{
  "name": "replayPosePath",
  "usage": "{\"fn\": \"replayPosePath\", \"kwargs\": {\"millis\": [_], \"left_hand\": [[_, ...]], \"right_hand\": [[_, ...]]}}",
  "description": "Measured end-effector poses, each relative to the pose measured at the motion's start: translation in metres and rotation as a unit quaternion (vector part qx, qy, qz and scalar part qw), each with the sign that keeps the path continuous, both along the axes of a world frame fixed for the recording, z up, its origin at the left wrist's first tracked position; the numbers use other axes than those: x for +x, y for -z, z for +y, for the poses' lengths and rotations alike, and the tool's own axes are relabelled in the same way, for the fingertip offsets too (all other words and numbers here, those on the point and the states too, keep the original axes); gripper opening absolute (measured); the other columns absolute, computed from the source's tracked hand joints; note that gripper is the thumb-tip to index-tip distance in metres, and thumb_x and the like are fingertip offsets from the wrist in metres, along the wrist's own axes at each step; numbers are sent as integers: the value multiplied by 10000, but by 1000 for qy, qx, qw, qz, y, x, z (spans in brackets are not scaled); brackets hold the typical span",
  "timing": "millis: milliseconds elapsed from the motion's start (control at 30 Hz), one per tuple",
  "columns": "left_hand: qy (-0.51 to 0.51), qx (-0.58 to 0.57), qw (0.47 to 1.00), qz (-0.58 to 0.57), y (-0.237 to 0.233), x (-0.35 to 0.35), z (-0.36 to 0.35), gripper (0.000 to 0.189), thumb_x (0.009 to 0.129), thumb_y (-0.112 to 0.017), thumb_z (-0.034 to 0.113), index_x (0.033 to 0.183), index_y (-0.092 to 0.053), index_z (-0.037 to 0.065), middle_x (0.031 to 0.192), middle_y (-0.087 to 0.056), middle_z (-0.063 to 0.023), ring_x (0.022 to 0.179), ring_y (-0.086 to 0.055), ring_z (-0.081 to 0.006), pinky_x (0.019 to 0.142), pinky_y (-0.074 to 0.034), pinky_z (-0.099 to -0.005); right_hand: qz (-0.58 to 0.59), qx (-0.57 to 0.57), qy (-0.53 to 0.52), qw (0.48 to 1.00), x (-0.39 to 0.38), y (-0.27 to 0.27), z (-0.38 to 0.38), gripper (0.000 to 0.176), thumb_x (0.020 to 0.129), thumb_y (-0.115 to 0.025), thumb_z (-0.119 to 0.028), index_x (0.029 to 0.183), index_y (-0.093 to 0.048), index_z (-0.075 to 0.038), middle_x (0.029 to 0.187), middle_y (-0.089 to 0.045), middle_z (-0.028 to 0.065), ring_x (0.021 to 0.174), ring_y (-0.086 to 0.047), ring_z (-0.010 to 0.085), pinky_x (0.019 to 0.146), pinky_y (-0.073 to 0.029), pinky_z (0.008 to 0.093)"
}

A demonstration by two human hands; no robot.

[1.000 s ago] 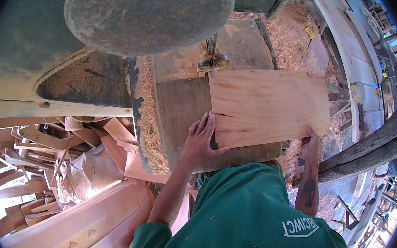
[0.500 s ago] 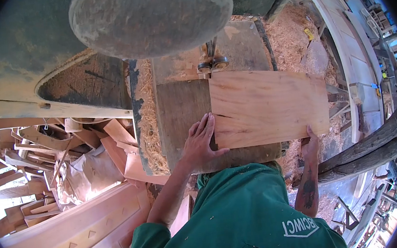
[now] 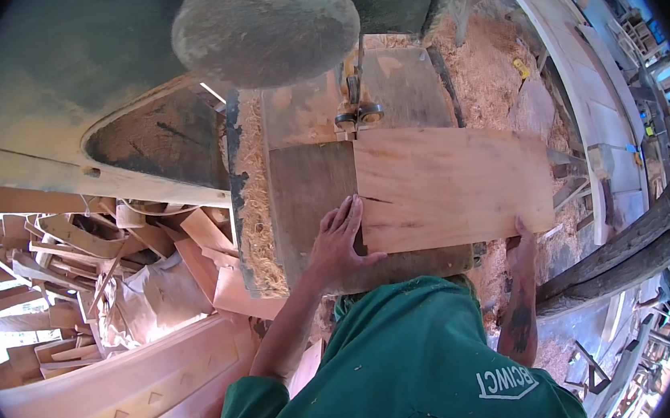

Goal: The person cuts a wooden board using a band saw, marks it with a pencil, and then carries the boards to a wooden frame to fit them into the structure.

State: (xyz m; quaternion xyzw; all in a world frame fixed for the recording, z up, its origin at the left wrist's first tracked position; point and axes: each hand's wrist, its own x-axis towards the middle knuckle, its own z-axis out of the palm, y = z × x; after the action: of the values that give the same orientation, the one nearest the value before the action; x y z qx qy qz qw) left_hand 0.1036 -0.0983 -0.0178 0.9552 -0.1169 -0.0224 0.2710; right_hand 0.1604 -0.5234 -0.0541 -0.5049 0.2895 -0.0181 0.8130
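A wide, flat wooden board (image 3: 454, 185) with dark cracks near its left end lies on the worn saw table (image 3: 312, 183) of a bandsaw. Its far left corner is right at the blade guide rollers (image 3: 358, 116). My left hand (image 3: 341, 245) rests with fingers stretched out against the board's left edge, the thumb spread along the near edge. At the near right corner, my right hand (image 3: 522, 243) grips the board, thumb on top and fingers hidden underneath.
A large rounded grey machine part (image 3: 265, 30) hangs over the far side of the table. Wood offcuts (image 3: 65, 251) are heaped at the left. Shavings (image 3: 474, 66) cover the ground on the right, beside long pale panels (image 3: 554, 51) and a heavy beam (image 3: 608, 275).
The view has tilted slightly, so the rounded machine part looks smaller and the table sits a little lower. Both hands keep their places on the board.
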Motion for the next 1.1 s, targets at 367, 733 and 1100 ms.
{"fn": "replayPosePath", "kwargs": {"millis": [367,733,1100], "left_hand": [[3,-50,997,54,3,-57,6,986,734,-653,619,1401,-312,-20,1464,-316,-213,1404,-214,-332,1126,-165,-440],[-221,-67,970,-77,19,-138,49,533,778,-757,304,1099,-435,27,1199,-496,-183,1188,-432,-400,1029,-302,-495],[-380,-367,845,90,1,-170,143,426,871,-661,205,1191,-488,-17,1019,-565,-70,884,-520,-125,771,-432,-272]], "right_hand": [[-13,12,34,999,-70,1,2,383,836,-625,-57,1201,-512,-41,1070,-603,35,964,-599,153,804,-505,277],[92,14,-117,989,-175,-41,76,409,887,-615,-166,1232,-459,-10,1125,-600,93,1002,-616,212,807,-533,345],[127,55,-246,959,-218,-12,164,372,911,-589,-169,1225,-480,-3,1095,-627,118,910,-655,223,742,-562,343]]}}
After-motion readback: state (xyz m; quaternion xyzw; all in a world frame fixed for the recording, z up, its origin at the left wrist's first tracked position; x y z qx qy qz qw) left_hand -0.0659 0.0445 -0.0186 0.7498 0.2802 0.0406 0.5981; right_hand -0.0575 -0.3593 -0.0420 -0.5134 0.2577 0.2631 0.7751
